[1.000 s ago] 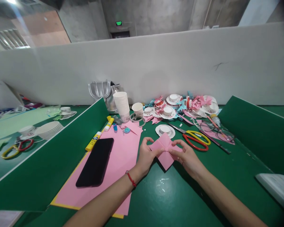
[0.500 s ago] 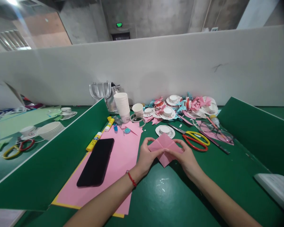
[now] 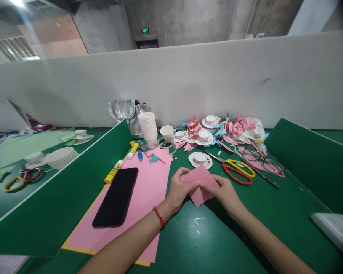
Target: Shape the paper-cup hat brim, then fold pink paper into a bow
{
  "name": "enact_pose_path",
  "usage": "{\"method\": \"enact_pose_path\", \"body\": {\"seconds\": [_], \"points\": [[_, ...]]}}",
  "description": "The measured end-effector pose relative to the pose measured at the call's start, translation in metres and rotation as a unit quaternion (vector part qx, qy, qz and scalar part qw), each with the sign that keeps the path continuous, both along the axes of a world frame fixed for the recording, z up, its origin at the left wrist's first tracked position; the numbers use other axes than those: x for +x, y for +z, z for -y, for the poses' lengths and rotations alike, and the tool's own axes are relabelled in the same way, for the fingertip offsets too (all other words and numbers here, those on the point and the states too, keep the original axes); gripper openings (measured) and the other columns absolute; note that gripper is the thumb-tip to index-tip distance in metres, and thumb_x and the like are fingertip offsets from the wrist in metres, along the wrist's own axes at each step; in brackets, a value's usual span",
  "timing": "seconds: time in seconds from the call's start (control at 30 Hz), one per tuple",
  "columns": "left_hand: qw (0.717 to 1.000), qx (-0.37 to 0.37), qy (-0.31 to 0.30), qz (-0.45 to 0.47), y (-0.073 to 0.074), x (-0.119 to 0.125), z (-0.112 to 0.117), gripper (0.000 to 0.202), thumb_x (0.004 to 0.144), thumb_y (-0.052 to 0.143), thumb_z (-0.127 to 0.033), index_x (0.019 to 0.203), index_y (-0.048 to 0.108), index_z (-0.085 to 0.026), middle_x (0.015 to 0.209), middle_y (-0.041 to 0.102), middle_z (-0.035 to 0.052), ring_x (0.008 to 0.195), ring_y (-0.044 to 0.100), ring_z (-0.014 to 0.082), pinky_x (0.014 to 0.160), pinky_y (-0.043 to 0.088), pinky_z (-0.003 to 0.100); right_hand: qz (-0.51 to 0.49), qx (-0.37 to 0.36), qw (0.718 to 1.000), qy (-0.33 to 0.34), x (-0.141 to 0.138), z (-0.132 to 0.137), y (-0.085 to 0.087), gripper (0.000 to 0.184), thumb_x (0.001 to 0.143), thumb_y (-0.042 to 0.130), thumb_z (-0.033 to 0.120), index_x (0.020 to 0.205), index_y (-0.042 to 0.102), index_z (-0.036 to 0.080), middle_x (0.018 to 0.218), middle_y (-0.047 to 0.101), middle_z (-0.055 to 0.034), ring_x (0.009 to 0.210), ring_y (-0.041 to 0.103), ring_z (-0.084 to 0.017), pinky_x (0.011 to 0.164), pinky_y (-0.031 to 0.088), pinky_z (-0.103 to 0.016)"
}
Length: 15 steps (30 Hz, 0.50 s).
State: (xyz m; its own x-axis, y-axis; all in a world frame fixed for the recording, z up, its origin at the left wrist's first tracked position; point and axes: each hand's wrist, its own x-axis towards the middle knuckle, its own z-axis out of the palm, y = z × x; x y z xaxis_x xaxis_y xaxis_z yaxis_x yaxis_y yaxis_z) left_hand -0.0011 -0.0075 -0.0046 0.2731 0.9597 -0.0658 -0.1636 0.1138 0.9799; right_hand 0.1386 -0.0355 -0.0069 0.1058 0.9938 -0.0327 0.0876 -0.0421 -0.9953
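Note:
Both my hands hold a small folded pink paper square point(image 3: 200, 184) just above the green table point(image 3: 205, 243). My left hand point(image 3: 177, 191), with a red string on its wrist, pinches the paper's left side. My right hand point(image 3: 224, 193) pinches its right side, fingers curled over the creases. The paper shows cross-shaped fold lines and its lower corner points down toward me. To the left of my hands lies a stack of pink paper sheets point(image 3: 144, 198) with a black phone point(image 3: 116, 197) on top.
Scissors with red and yellow handles point(image 3: 237, 171) lie right of my hands. Behind them sit a white paper-cup stack point(image 3: 148, 129), a silver bag point(image 3: 125, 111), glue sticks point(image 3: 113, 171), and several cup-and-paper crafts point(image 3: 228, 129). Green dividers point(image 3: 308, 160) stand on both sides.
My hands have drawn closer together, folding the pink paper in so it looks narrower. The view shifted slightly; nothing else on the table moved.

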Motion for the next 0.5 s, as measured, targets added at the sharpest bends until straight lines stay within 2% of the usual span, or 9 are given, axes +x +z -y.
{"method": "enact_pose_path", "body": {"seconds": [0.13,0.2,0.37,0.5], "points": [[1.000,0.012,-0.008,-0.020,0.0008,-0.0017,0.0013,0.035,0.054,0.071,-0.023,0.074,0.043,-0.018,0.062,0.051,-0.0057,0.054,0.049,0.0095,0.050,0.037,0.019,0.025,-0.018,0.998,0.050,0.0047,0.0031,0.0048,0.027,0.061,0.063,0.037,0.069,0.064,0.012,0.058,0.059,-0.0001,0.054,0.050,-0.014,0.050,0.037,-0.023],[0.999,0.028,-0.015,-0.031,0.0009,-0.0025,0.0016,0.029,0.056,0.070,-0.024,0.072,0.047,-0.016,0.063,0.051,-0.0046,0.056,0.048,0.0092,0.051,0.037,0.018,0.005,-0.034,0.997,0.064,0.0057,0.0044,0.0067,0.028,0.060,0.064,0.039,0.070,0.064,0.013,0.060,0.060,-0.0003,0.055,0.051,-0.014,0.051,0.037,-0.023],[0.997,0.062,-0.036,-0.040,0.0012,-0.0029,0.0013,0.029,0.058,0.070,-0.025,0.079,0.055,-0.013,0.075,0.056,0.0008,0.070,0.051,0.0139,0.060,0.041,0.022,-0.096,-0.075,0.991,0.048,0.0041,0.0058,0.0077,0.032,0.052,0.069,0.041,0.068,0.063,0.014,0.061,0.062,-0.0018,0.057,0.055,-0.017,0.057,0.041,-0.027],[0.998,0.052,-0.030,-0.036,0.0005,-0.0033,0.0008,0.031,0.058,0.070,-0.026,0.082,0.056,-0.013,0.078,0.058,0.0019,0.072,0.052,0.0150,0.063,0.042,0.024,-0.097,-0.062,0.993,0.037,0.0044,0.0058,0.0082,0.029,0.053,0.068,0.041,0.064,0.063,0.015,0.060,0.061,-0.0006,0.057,0.053,-0.016,0.056,0.040,-0.027]]}}
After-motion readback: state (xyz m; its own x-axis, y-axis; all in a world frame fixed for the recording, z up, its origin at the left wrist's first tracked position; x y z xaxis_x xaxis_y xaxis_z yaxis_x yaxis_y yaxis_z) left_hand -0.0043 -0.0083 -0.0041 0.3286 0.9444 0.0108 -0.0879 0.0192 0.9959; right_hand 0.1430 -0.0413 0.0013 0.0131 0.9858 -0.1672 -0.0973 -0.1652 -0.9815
